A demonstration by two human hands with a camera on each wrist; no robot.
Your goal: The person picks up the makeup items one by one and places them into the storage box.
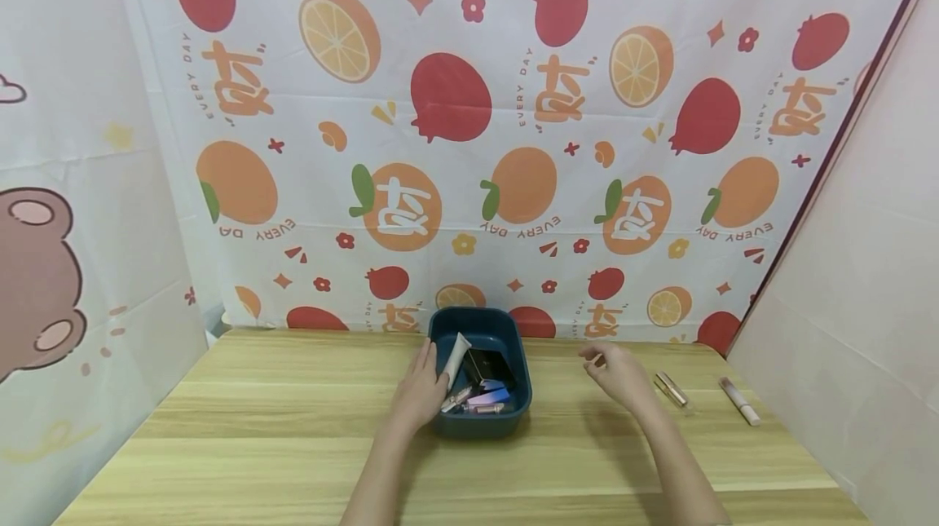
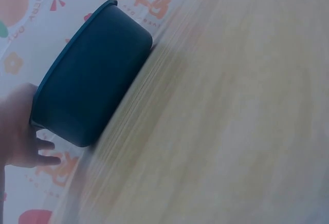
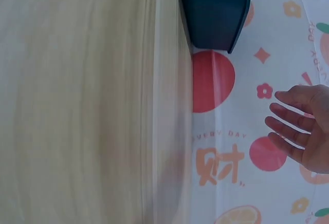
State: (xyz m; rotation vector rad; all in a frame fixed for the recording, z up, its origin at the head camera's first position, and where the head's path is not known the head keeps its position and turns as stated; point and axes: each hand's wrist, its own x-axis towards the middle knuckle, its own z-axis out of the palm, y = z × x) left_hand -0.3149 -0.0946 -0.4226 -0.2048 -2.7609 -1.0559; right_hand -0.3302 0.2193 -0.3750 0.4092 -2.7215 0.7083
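Bin [image 1: 480, 426] touched by left hand [image 1: 420, 391], straight-fingered; right hand [image 1: 618, 373], fingers parted, right of it; tube [image 1: 456, 359] inside shown only from head.

Soft, even light brightens the fruit-print backdrop [image 1: 506, 261] and wood-grain table [image 1: 293, 444] in the head view, with faint, soft-edged shadows beneath the right forearm [image 1: 660, 436] and at the foot of the dark blue plastic bin [image 1: 480, 426]. Wide-angle stretch leans the side curtains [image 1: 110, 265] outward, and fine detail on the small cosmetics [image 1: 490, 397] blurs. Both wrist views appear dimmer, bluish and hazy, the tabletop's grain smeared, the bin's outer wall deep in shade
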